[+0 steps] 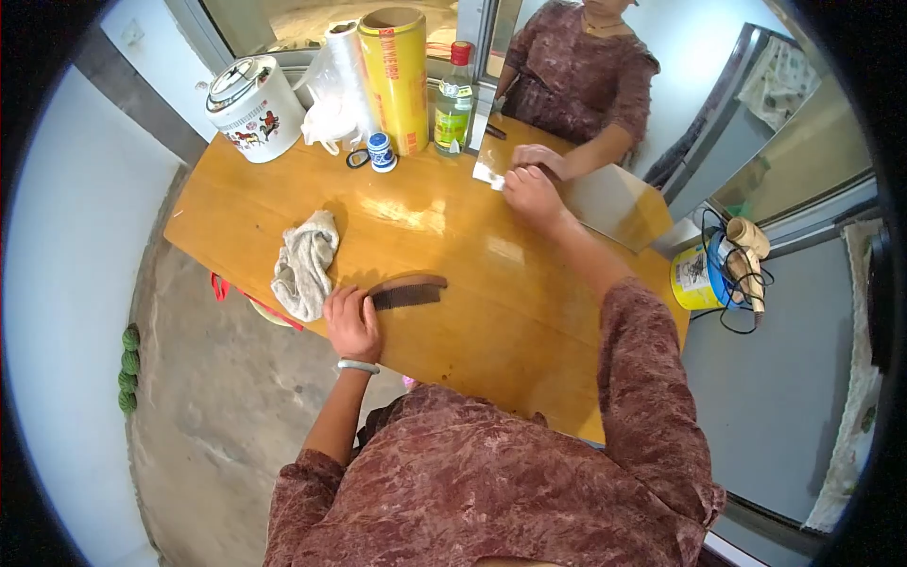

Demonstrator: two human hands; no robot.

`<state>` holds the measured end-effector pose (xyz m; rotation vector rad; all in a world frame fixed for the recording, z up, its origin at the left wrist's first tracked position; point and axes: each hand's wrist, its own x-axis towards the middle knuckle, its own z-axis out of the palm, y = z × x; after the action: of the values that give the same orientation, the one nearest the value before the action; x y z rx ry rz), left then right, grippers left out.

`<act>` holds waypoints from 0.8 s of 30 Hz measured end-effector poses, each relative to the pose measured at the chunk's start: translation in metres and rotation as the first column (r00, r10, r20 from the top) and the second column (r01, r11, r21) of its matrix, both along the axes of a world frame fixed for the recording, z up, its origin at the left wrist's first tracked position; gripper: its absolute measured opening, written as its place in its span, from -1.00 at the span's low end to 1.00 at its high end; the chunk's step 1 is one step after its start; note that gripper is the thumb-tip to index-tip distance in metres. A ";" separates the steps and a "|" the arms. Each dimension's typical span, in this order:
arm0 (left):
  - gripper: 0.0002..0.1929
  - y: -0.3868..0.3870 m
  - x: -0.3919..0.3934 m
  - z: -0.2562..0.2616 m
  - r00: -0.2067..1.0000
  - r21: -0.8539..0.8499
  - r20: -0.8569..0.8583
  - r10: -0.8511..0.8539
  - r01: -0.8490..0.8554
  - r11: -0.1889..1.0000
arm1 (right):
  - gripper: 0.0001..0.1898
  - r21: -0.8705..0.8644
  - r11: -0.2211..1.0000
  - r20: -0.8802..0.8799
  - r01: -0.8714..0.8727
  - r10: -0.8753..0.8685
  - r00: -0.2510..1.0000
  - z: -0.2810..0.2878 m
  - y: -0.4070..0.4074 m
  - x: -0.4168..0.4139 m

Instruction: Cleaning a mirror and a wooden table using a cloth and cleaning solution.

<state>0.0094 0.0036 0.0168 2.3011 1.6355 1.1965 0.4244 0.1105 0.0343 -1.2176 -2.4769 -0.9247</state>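
My left hand point(352, 322) is at the near left edge of the wooden table, its thumb and index finger around one end of a dark brown comb point(407, 292). The comb's other end points right, teeth towards me. Left of that hand lies a crumpled light grey cloth point(306, 266). My right hand point(535, 198) reaches forward with curled fingers to the lower left edge of a mirror point(609, 202). A small white piece point(497, 183) shows beside its fingertips. Whether the fingers grip that piece or the mirror's edge is hidden.
Along the table's back stand a white lidded pot point(255, 113), a yellow roll of wrap point(395, 85), a bottle with a red cap point(454, 106) and a small blue-and-white container point(382, 152). A hair dryer point(747, 262) with its cord rests on a yellow bucket point(691, 280) at right.
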 end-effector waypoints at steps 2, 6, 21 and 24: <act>-0.85 0.000 -0.003 -0.004 1.000 0.015 -0.008 -0.002 0.002 1.000 | -0.92 0.020 1.000 -0.078 -0.020 0.022 0.997 0.000 0.011 -0.021; -0.86 -0.001 -0.008 -0.003 1.000 -0.001 -0.008 0.012 -0.012 1.000 | -0.92 0.044 0.999 -0.136 0.031 -0.025 0.990 0.002 0.003 -0.024; -0.87 -0.001 -0.007 -0.006 0.998 0.048 -0.050 -0.028 0.030 0.998 | -0.92 0.144 0.988 -0.072 0.051 -0.041 0.997 -0.015 0.043 -0.048; -0.86 -0.001 -0.008 -0.007 0.998 0.037 -0.043 -0.039 0.041 0.998 | -0.92 0.166 0.984 -0.062 0.060 -0.050 0.997 -0.018 -0.001 -0.006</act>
<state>0.0011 0.0028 0.0101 2.3855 1.5857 1.1887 0.4184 0.1099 0.0166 -1.2430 -2.2798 -1.0728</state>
